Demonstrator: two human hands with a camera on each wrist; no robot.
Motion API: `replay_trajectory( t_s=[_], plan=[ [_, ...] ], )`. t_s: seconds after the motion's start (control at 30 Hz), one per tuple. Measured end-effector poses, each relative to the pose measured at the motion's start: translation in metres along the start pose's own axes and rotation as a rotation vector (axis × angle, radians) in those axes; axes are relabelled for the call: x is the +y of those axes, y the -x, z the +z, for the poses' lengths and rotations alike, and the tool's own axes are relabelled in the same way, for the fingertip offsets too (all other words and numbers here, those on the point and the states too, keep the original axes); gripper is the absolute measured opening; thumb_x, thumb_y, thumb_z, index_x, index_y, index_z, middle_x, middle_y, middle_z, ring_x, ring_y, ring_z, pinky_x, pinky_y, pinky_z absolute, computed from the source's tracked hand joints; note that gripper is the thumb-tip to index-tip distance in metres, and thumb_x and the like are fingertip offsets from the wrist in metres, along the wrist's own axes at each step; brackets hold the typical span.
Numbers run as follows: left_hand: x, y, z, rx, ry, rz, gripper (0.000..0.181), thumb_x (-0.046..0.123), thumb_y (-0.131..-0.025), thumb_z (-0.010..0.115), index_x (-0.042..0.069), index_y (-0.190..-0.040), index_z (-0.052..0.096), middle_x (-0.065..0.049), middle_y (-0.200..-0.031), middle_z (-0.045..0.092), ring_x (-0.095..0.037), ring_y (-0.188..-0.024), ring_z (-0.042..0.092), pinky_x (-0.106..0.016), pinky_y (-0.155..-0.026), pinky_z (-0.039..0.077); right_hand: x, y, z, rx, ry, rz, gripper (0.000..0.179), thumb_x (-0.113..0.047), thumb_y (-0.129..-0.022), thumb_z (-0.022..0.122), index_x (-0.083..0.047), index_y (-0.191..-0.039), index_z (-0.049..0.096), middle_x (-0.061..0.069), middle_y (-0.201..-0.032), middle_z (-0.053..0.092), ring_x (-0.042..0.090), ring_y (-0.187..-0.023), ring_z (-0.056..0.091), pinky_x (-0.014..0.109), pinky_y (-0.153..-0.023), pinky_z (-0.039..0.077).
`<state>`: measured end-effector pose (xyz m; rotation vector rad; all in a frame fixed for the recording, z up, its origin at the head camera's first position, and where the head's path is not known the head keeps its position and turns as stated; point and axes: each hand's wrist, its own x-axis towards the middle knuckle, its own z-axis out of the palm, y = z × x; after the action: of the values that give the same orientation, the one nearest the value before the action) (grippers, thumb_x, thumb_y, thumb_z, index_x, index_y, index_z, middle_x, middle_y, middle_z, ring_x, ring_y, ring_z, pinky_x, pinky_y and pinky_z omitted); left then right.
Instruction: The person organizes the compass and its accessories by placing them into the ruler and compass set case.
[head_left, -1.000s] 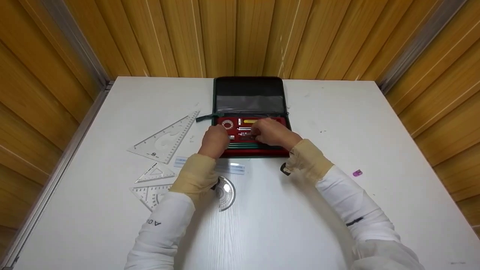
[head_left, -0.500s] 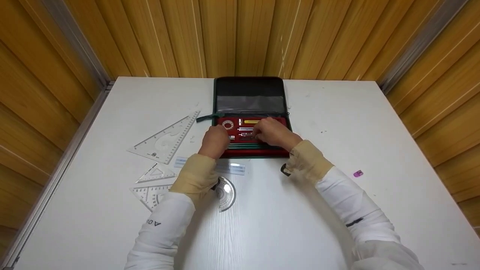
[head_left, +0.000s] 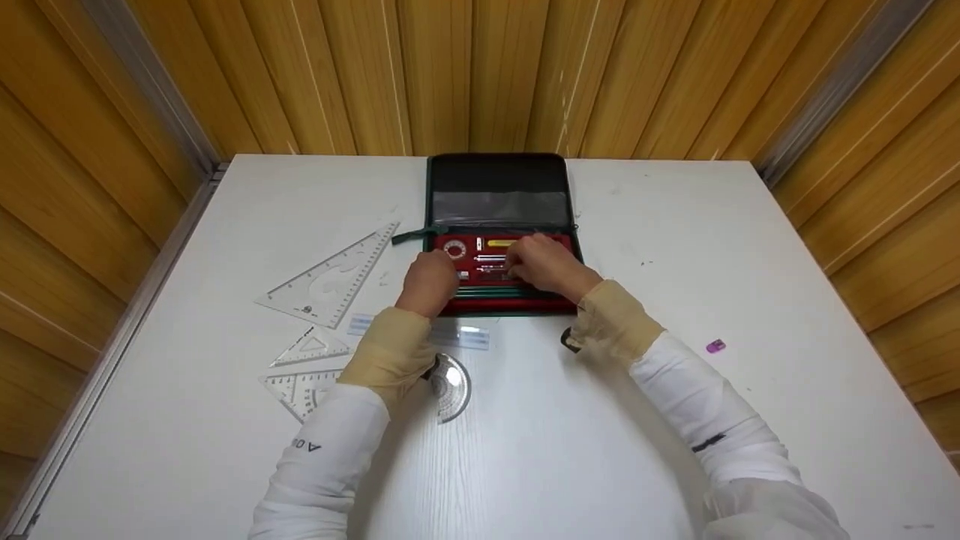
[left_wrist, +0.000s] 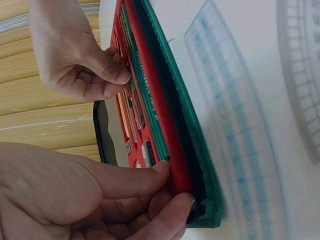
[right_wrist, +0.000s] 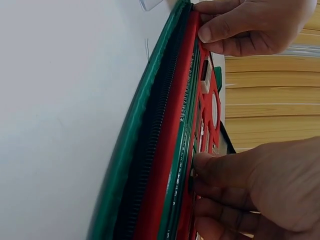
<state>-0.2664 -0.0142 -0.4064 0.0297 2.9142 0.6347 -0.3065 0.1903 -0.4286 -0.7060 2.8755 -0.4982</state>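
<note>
A zip-up drawing-instrument case (head_left: 499, 191) stands open at the back of the table, its red tray (head_left: 517, 305) facing up. My left hand (head_left: 430, 283) grips the tray's near left corner, thumb on top beside the green pencils (left_wrist: 145, 95), fingers curled over the front edge. Over the tray's right half, my right hand (head_left: 546, 264) has its thumb and forefinger pinched around a small dark piece (right_wrist: 192, 175) just behind the pencils. Its fingers cover most of that piece. Metal compass parts (head_left: 491, 258), a yellow piece (head_left: 499, 243) and a white eraser (right_wrist: 206, 75) sit in the tray's slots.
Left of the case lie a large clear set square (head_left: 322, 281), a smaller triangle (head_left: 311, 346) and another clear triangle (head_left: 292, 386). A blue-striped ruler (head_left: 465, 337) and a protractor (head_left: 452, 390) lie in front. A purple sharpener (head_left: 715, 346) is at the right.
My right hand has shifted very slightly over the tray. The left hand stays at the corner, and the things on the table have not moved.
</note>
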Motion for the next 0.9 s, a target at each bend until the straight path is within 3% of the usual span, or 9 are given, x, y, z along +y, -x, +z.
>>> replay_trajectory(
  t_s=[0.13, 0.3, 0.67, 0.9],
  plan=[
    [0.0, 0.0, 0.0, -0.001, -0.027, 0.013, 0.028, 0.003, -0.099, 0.061, -0.011, -0.122, 0.066, -0.024, -0.114, 0.071, -0.031, -0.103, 0.071, -0.044, -0.09, 0.058, 0.007, 0.008, -0.004, 0.027, -0.02, -0.026, 0.011, -0.013, -0.099, 0.072, -0.006, -0.103, 0.079, 0.009, -0.106, 0.075, 0.025, -0.096, 0.065, 0.045, -0.095, 0.054],
    [0.0, -0.001, 0.0, -0.007, -0.031, 0.012, 0.028, 0.004, -0.099, 0.062, -0.01, -0.123, 0.066, -0.023, -0.116, 0.071, -0.03, -0.105, 0.07, -0.043, -0.092, 0.057, 0.022, 0.032, -0.018, 0.045, -0.05, -0.038, 0.011, -0.01, -0.099, 0.071, -0.003, -0.103, 0.077, 0.011, -0.103, 0.075, 0.026, -0.092, 0.064, 0.046, -0.09, 0.054],
    [0.002, -0.001, 0.0, -0.032, 0.028, -0.017, 0.033, 0.006, -0.099, 0.064, -0.009, -0.128, 0.063, -0.023, -0.121, 0.07, -0.03, -0.109, 0.069, -0.043, -0.096, 0.056, 0.071, 0.121, -0.053, 0.002, -0.076, -0.006, 0.013, -0.002, -0.096, 0.071, 0.001, -0.107, 0.076, 0.011, -0.102, 0.075, 0.025, -0.09, 0.066, 0.044, -0.081, 0.054],
    [0.001, -0.002, 0.0, -0.033, 0.004, -0.025, 0.035, 0.004, -0.099, 0.063, -0.008, -0.131, 0.064, -0.024, -0.123, 0.069, -0.031, -0.109, 0.069, -0.043, -0.095, 0.056, 0.088, 0.17, -0.068, 0.0, -0.103, 0.084, 0.018, -0.003, -0.097, 0.07, 0.0, -0.113, 0.076, 0.014, -0.111, 0.075, 0.026, -0.094, 0.067, 0.044, -0.081, 0.055]
  ],
)
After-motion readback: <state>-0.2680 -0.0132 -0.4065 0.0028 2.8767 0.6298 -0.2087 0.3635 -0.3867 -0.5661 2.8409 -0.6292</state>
